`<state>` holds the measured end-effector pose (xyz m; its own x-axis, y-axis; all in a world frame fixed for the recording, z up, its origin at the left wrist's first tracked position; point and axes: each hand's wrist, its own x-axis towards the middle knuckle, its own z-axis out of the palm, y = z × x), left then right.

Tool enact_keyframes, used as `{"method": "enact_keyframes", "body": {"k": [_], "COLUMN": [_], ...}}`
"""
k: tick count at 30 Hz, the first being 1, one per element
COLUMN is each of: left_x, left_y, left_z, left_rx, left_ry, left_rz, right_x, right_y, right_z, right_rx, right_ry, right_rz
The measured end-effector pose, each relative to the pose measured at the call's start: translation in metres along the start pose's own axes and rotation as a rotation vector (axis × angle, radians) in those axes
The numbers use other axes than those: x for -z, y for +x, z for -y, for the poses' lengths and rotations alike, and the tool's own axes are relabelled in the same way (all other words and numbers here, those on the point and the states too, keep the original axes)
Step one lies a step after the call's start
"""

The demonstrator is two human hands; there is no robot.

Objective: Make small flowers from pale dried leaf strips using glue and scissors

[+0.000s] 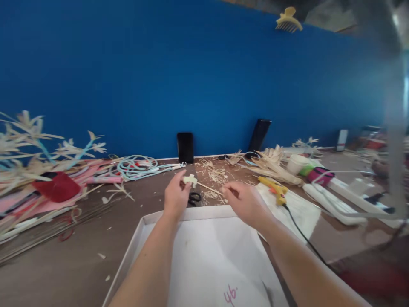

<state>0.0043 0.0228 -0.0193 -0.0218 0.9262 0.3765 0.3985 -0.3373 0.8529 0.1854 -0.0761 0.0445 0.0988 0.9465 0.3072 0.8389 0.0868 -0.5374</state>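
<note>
My left hand (pixel 176 194) pinches a small pale cross-shaped piece (pixel 191 180) between thumb and fingers, just beyond the far edge of a white tray (pixel 204 212). A thin pale stick (pixel 209 187) runs from beside that piece toward my right hand (pixel 241 200). The fingers of my right hand are closed around the stick's right end. Black-handled scissors (pixel 194 198) lie on the table beside my left hand, partly hidden. Pale shavings (pixel 215 172) are scattered behind both hands.
A yellow glue gun (pixel 276 189) lies right on a white sheet, its black cord trailing forward. Two dark phones (pixel 185 147) lean against the blue wall. Coiled light-blue cord (pixel 136 167), red cloth (pixel 57 186) and straw flowers (pixel 32 132) are left; power strips (pixel 334 204) are right.
</note>
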Motion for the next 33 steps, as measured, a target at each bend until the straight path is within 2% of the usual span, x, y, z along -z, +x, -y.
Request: {"method": "enact_keyframes", "body": {"k": [3,6,9,11,15,19,21,27,30,33], "left_x": [0.000,0.001,0.002,0.004,0.006,0.004,0.003,0.004,0.003,0.003], "left_y": [0.004,0.007,0.009,0.010,0.008,0.001,-0.002,-0.005,-0.003,-0.002], "left_z": [0.000,-0.001,-0.003,-0.004,-0.009,-0.015,-0.018,-0.019,-0.017,-0.014], "left_rx": [0.097,0.210,0.289,0.306,0.311,0.290,0.281,0.308,0.295,0.268], "left_ry": [-0.289,-0.523,-0.602,-0.600,-0.528,-0.483,-0.470,-0.382,-0.309,-0.288], "left_rz": [0.011,-0.006,0.009,0.020,0.062,0.175,0.211,0.258,0.205,0.139], "right_x": [-0.031,-0.067,-0.095,-0.103,-0.097,-0.089,-0.089,-0.091,-0.091,-0.093], "right_y": [0.040,0.066,0.074,0.073,0.070,0.068,0.067,0.066,0.067,0.067], "right_z": [0.020,0.028,0.026,0.020,0.008,0.004,0.004,0.003,0.002,0.001], "right_rx": [-0.048,-0.028,0.025,0.047,0.005,-0.107,-0.133,-0.224,-0.255,-0.265], "right_ry": [0.257,0.381,0.459,0.527,0.635,0.789,0.874,1.037,1.071,1.097], "right_rz": [-0.006,-0.031,-0.034,-0.059,-0.030,0.164,0.217,0.139,0.100,0.118]}}
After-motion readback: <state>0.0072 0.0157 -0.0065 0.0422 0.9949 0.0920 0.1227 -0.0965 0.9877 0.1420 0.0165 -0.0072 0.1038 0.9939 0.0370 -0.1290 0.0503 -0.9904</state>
